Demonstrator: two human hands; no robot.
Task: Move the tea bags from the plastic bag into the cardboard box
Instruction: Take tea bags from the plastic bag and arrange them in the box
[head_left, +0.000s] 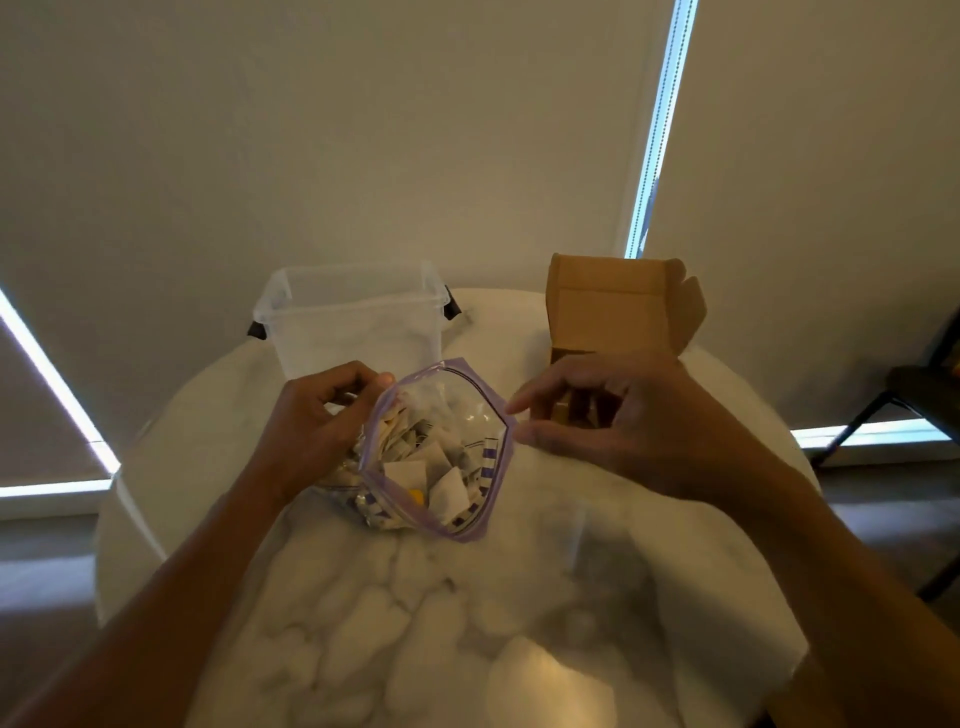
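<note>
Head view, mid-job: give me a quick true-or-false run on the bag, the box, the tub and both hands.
1. The plastic bag is zipped shut. False: its mouth is open, and tea bags show inside.
2. The cardboard box has its lid up. True.
3. The left hand grips the bag's left side. True.
4. The clear tub stands right of the box. False: it stands to its left.
5. The right hand reaches inside the box. False: it is in front of the box, with its fingertips at the bag's right rim.

Tea bags in open plastic bag
</note>
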